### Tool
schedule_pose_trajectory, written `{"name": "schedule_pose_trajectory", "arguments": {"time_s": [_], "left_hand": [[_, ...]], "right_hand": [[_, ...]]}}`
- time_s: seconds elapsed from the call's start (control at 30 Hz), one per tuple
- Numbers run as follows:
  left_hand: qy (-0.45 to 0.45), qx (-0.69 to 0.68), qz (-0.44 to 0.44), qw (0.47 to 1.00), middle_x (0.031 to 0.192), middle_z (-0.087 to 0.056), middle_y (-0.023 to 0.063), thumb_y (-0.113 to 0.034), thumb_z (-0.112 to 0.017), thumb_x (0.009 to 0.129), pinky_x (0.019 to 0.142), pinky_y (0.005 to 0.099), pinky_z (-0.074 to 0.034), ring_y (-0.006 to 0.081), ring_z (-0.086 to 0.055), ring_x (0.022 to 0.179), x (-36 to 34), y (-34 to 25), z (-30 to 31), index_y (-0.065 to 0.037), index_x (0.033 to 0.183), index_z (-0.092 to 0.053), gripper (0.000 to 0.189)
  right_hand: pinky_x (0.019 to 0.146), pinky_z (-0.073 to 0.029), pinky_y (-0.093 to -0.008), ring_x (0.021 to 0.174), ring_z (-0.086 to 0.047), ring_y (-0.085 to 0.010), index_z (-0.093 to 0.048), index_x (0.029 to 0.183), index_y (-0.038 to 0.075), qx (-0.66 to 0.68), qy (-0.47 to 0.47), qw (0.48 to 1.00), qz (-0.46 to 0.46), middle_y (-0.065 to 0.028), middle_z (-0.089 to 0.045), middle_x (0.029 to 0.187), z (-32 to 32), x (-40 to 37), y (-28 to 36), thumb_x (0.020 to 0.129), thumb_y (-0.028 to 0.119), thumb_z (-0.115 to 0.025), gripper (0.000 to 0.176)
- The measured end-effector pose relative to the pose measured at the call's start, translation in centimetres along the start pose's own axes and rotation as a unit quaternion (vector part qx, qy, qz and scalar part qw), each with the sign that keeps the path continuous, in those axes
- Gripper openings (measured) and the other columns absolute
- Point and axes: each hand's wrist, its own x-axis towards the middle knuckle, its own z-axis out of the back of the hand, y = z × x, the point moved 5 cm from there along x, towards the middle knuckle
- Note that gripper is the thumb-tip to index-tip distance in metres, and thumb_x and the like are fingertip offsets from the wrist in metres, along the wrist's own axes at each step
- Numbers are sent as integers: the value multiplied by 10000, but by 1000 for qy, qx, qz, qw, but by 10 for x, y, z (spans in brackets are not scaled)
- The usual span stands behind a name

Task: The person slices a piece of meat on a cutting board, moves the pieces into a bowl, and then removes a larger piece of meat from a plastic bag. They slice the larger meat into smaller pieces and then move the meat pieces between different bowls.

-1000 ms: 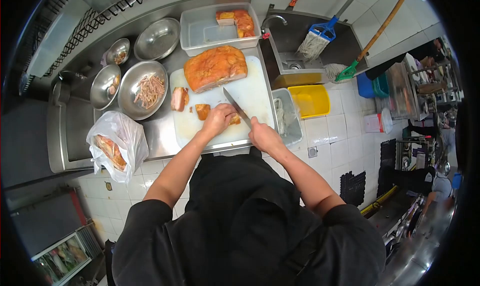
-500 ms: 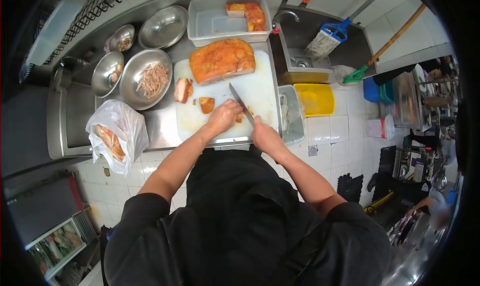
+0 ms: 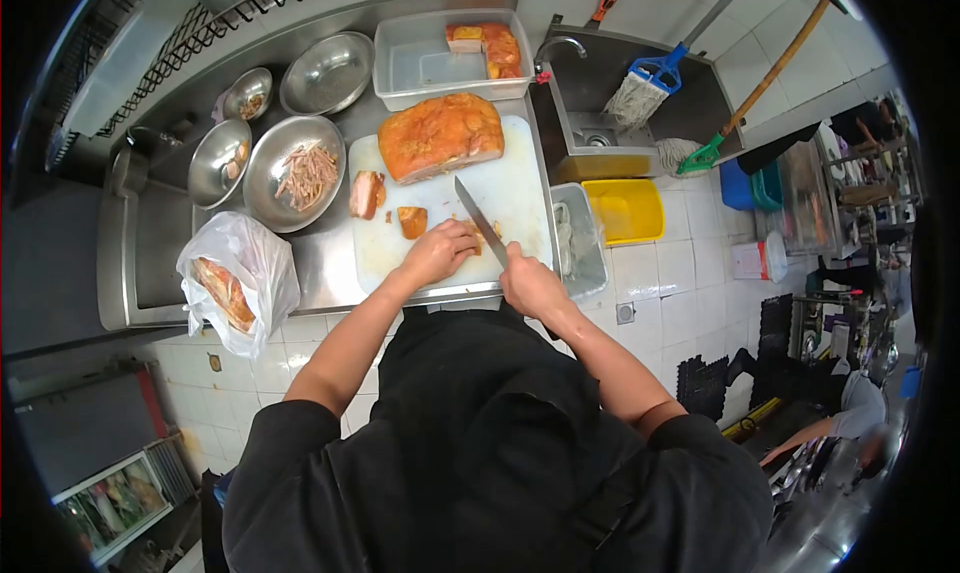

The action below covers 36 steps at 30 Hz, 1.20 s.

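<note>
My right hand grips a kitchen knife, its blade pointing away and to the left over the white cutting board. Beside the blade, my left hand has its fingers curled down on a small piece of orange-skinned meat, mostly hidden by the fingers. A cube of meat and a thicker chunk of meat lie left of the knife. Behind them rests a large slab of roasted meat with golden skin.
A steel bowl of meat strips stands left of the board, with smaller bowls around it. A plastic bag with meat sits at the counter's left front. Behind are a clear plastic tub and, rightwards, a sink and a yellow bin.
The view has shifted slightly. My left hand stays on the small meat piece, and the knife remains beside it with its handle a little lower and blade a little further from the fingers.
</note>
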Motion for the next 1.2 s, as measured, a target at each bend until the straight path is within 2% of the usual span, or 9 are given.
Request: {"name": "schedule_pose_trajectory", "arguments": {"time_s": [0.3, 0.47, 0.7, 0.8, 0.87, 0.93, 1.03, 1.1, 1.2], "left_hand": [[-81, 61, -13, 995, 1009, -690, 67, -79, -726, 825, 830, 385, -525, 260, -644, 961, 0, -9, -14, -71, 982, -740, 158], [-76, 37, -25, 996, 986, -696, 68, -83, -735, 815, 841, 382, -531, 267, -649, 945, 0, -1, -19, -65, 958, -740, 144], [-65, 56, -9, 996, 993, -696, 76, -56, -736, 789, 858, 383, -526, 275, -643, 960, -3, -8, -14, -56, 960, -742, 171], [-49, 71, 4, 996, 988, -690, 84, -49, -742, 778, 879, 380, -523, 269, -637, 987, -4, -8, -16, -47, 977, -738, 199], [-49, 55, -2, 997, 998, -690, 87, -51, -747, 775, 893, 385, -521, 273, -632, 1004, -5, 0, -18, -46, 988, -736, 213], [-46, 45, -22, 998, 1008, -690, 89, -53, -752, 772, 907, 389, -518, 277, -628, 1022, -4, -3, -7, -44, 999, -734, 227], [-95, 24, 40, 994, 1016, -697, 95, -63, -759, 775, 911, 396, -522, 297, -631, 1019, -3, -1, 20, -37, 1012, -731, 241], [-16, 53, 81, 995, 1034, -703, 107, -69, -766, 776, 913, 411, -522, 322, -638, 1017, -13, 4, 20, -28, 1020, -726, 251], [-14, 57, 48, 997, 1028, -706, 99, -71, -731, 809, 894, 408, -534, 306, -650, 1007, -12, 10, 8, -26, 1004, -732, 200]], "right_hand": [[794, -520, -583, 880, -679, -495, -464, 1075, -42, -41, 73, 995, -50, -336, -679, 911, -13, -2, 5, 888, 21, -500, 201], [738, -506, -603, 790, -649, -534, -447, 1070, -63, 40, -57, 997, 44, -353, -661, 837, -40, 41, -10, 911, 75, -503, 218], [771, -519, -588, 830, -671, -507, -454, 1107, -61, -5, 27, 1000, -11, -328, -675, 843, -13, 6, 4, 899, 71, -506, 252], [758, -523, -588, 810, -673, -505, -454, 1107, -64, -14, 26, 999, -14, -324, -676, 832, -30, 7, -2, 902, 78, -501, 254], [749, -524, -592, 800, -675, -502, -457, 1107, -60, -5, -44, 999, 31, -320, -681, 839, -47, 23, -7, 906, 82, -498, 249], [744, -524, -591, 797, -675, -502, -460, 1110, -59, -2, -41, 999, 29, -318, -681, 834, -35, 36, -2, 907, 83, -496, 250], [730, -527, -589, 780, -676, -499, -469, 1137, -56, -10, -38, 999, 32, -309, -681, 810, -17, 37, -1, 906, 83, -490, 271], [725, -529, -586, 767, -678, -493, -472, 1154, -57, -33, -23, 999, 6, -302, -681, 794, -10, 23, 3, 900, 76, -493, 287], [722, -532, -581, 767, -683, -486, -476, 1144, -59, -26, -9, 1000, 14, -300, -684, 797, -3, 10, 10, 892, 62, -496, 280]]}}
